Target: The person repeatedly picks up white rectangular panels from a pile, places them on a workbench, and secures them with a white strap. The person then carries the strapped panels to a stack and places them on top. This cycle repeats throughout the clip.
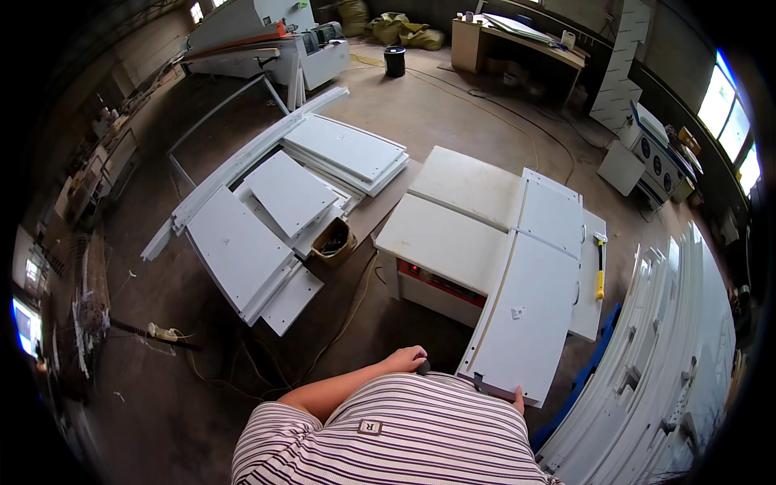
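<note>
In front of my body, my left hand [406,359] is closed around a small dark object [423,368]; its kind is hidden by my fingers. My right hand [519,398] is at the near right corner of a long white panel [529,311], a finger or thumb against its edge. The rest of that hand is hidden behind my striped shirt. The panel bears a small label and lies along the right side of a cream-topped workbench [453,234]. Beyond it lies a shorter white panel [551,208]. A hammer [600,271] with a yellow grip lies on a white board to the right.
Stacked white panels [234,246] lie to the left, beside a brown box [334,241] of small parts. Long white profiles [655,339] stand at the right. Cables [343,327] trail over the floor. Farther back are a large machine [315,61], a black bucket [394,61] and a desk [517,40].
</note>
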